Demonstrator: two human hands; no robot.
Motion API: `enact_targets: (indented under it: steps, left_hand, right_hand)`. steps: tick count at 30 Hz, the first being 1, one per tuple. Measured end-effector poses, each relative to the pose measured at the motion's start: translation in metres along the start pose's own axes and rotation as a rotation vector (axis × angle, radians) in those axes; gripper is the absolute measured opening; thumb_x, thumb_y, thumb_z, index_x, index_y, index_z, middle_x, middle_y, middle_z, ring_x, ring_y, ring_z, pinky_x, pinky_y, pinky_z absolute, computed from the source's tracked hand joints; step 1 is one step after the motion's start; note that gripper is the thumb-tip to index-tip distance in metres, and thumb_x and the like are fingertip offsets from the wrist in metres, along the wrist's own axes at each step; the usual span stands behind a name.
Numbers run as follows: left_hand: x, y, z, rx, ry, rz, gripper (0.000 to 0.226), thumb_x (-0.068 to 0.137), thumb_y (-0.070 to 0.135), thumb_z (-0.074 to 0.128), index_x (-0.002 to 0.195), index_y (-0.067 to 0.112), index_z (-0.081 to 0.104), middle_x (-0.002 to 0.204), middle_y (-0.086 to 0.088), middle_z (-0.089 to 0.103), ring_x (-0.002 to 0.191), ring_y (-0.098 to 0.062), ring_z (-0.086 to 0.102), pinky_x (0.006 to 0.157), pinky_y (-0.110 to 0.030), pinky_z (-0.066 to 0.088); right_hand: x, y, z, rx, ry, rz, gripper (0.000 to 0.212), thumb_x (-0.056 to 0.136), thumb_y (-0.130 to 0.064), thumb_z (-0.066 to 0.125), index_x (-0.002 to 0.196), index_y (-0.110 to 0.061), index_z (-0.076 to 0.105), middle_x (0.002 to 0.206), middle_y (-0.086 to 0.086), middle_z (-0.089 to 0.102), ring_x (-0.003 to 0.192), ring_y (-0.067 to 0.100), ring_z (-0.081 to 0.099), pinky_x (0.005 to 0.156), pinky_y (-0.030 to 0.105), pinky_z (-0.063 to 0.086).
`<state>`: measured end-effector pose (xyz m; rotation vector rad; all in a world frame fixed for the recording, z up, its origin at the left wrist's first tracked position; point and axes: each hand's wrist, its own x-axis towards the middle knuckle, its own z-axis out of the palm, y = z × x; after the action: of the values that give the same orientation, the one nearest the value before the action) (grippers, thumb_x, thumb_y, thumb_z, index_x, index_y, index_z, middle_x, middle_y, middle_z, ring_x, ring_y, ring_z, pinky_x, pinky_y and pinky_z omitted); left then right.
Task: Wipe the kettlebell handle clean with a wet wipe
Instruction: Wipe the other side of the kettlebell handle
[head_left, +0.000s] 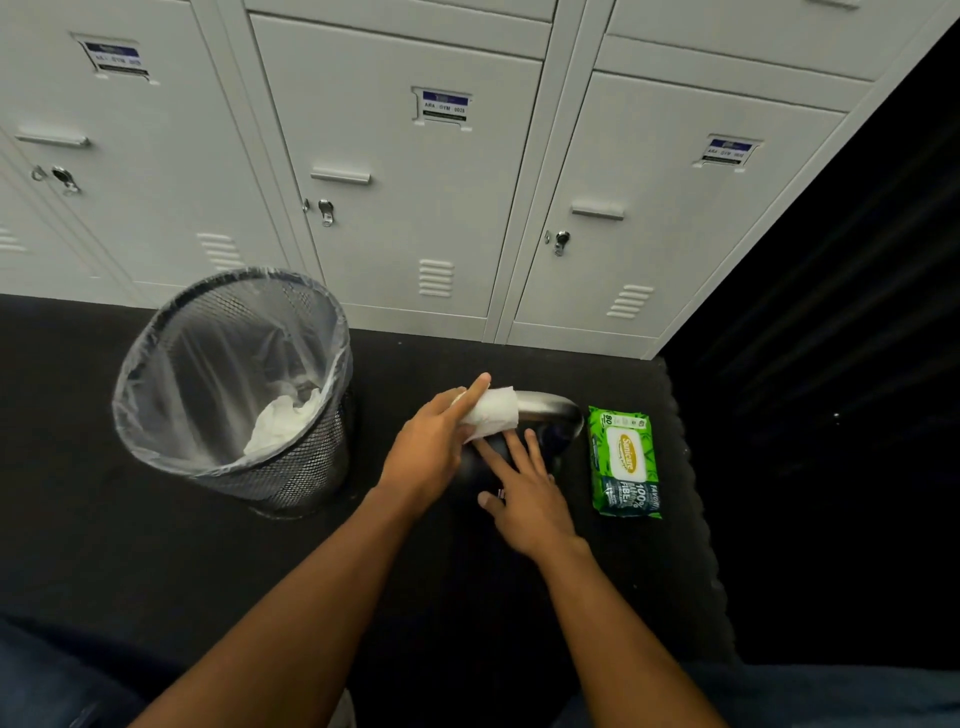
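Grey metal lockers (415, 208) across the back, each door with a label, a pull and a lock, standing along the far edge of a black floor mat (156, 571). Toward the mat's far left, close to the lockers, a black mesh bin (317, 467), upright, lined with a clear bag, crumpled white tissue (288, 421) at its bottom. Right of the bin, about the middle of the mat, a dark kettlebell (475, 475) with a silvery handle (550, 405) arching over its top. Wrapped round the left end of that handle, a white wet wipe (493, 410), bunched and folded over the metal. Left hand (426, 452) curled round wipe and handle together, forefinger stretched along the top of the wipe. Right hand (524, 499) laid flat on the kettlebell's body, fingers straight and spread, thumb out to the side, gripping nothing. Just beside the kettlebell, near the mat's wavy right edge, a green pack of wipes (623, 462), lying flat, label up, apart from both hands. Beyond that edge, dark floor, only dimly visible. Both forearms bare, reaching in from the near edge.
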<state>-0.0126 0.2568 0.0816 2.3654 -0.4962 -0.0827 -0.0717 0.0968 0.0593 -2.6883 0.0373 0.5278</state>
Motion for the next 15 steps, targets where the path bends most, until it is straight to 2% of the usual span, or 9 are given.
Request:
enact_targets:
  steps: [2,4,6,8,10,12,15]
  left_hand:
    - [0.001,0.007,-0.003,0.030,-0.008,-0.052,0.066,0.101,0.019,0.054,0.156,0.038,0.024,0.146,-0.003,0.048,0.127,-0.022,0.051,0.101,-0.040,0.049]
    - [0.002,0.009,-0.005,-0.059,-0.078,-0.194,0.059,0.101,0.036,0.052,0.155,0.036,0.027,0.147,-0.003,0.046,0.129,-0.024,0.049,0.104,-0.042,0.045]
    - [0.004,0.007,-0.004,-0.211,-0.181,-0.311,0.056,0.099,0.058,0.042,0.149,0.034,0.031,0.142,-0.003,0.047,0.127,-0.027,0.050,0.107,-0.047,0.041]
    - [0.008,0.008,-0.004,-0.271,-0.210,-0.331,0.053,0.098,0.065,0.032,0.138,0.030,0.037,0.134,-0.003,0.050,0.122,-0.026,0.052,0.111,-0.054,0.035]
    - [0.018,0.013,-0.005,-0.172,-0.192,-0.293,0.050,0.101,0.061,0.028,0.133,0.025,0.043,0.132,-0.006,0.054,0.119,-0.025,0.053,0.114,-0.057,0.029]
    - [0.031,0.025,-0.007,0.009,-0.198,-0.194,0.052,0.104,0.054,0.025,0.142,0.022,0.043,0.138,-0.009,0.053,0.127,-0.026,0.050,0.119,-0.056,0.021]
    - [0.047,0.048,0.001,0.236,-0.251,0.006,0.050,0.105,0.048,0.024,0.148,0.026,0.039,0.147,-0.006,0.047,0.140,-0.025,0.038,0.122,-0.056,0.011]
  right_hand:
    - [-0.001,-0.003,-0.004,-0.015,-0.032,0.006,0.078,0.095,-0.035,0.058,0.153,-0.049,0.008,0.164,-0.010,-0.018,0.148,0.021,-0.025,0.117,0.063,0.017]
    - [-0.004,-0.006,-0.005,-0.026,-0.055,0.002,0.079,0.095,-0.035,0.058,0.153,-0.049,0.007,0.163,-0.008,-0.021,0.148,0.023,-0.027,0.118,0.063,0.017]
    - [-0.005,-0.006,-0.004,-0.030,-0.064,-0.007,0.079,0.095,-0.035,0.059,0.153,-0.049,0.006,0.161,-0.009,-0.027,0.146,0.024,-0.029,0.117,0.063,0.016]
    - [-0.005,-0.005,-0.004,-0.023,-0.065,-0.016,0.081,0.095,-0.035,0.059,0.153,-0.050,0.005,0.159,-0.013,-0.033,0.145,0.023,-0.032,0.115,0.063,0.016]
    - [-0.004,-0.004,-0.003,-0.021,-0.067,-0.018,0.082,0.094,-0.034,0.060,0.152,-0.051,0.004,0.158,-0.014,-0.034,0.145,0.024,-0.033,0.115,0.063,0.014]
    - [-0.003,-0.004,0.000,-0.034,-0.074,-0.018,0.081,0.094,-0.034,0.060,0.152,-0.050,0.006,0.158,-0.012,-0.034,0.144,0.025,-0.035,0.115,0.064,0.013]
    - [-0.001,-0.007,0.006,-0.034,-0.073,0.008,0.069,0.095,-0.036,0.058,0.153,-0.039,0.021,0.163,-0.005,-0.024,0.144,0.026,-0.035,0.117,0.065,0.011]
